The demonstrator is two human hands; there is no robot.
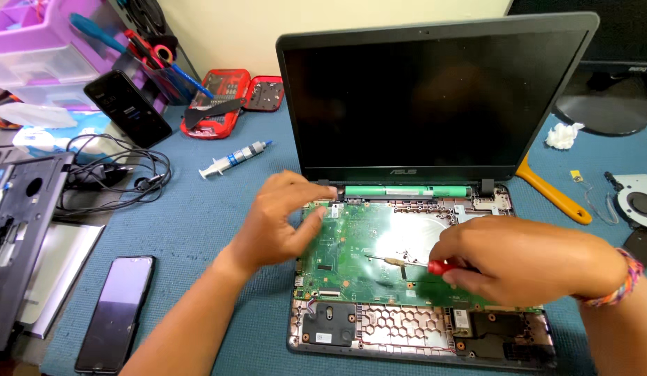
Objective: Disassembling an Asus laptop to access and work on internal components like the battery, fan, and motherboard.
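An opened laptop point(435, 97) sits on the blue mat, its keyboard cover off and the green motherboard point(351, 244) exposed in the base. My right hand point(518, 261) grips a red-handled screwdriver point(438, 267), whose thin shaft points left over the board's middle. My left hand point(281, 219) rests its fingertips on the board's upper left corner, close to the left hinge. A long green battery strip point(407, 191) lies along the hinge line.
A grey syringe of paste point(233, 160), a red bit case point(226, 101), a black phone point(116, 313), tangled cables point(121, 174) and a dark laptop cover point(17, 237) lie left. An orange pry tool point(553, 195), a fan point(640, 202) and a tissue wad point(563, 136) lie right.
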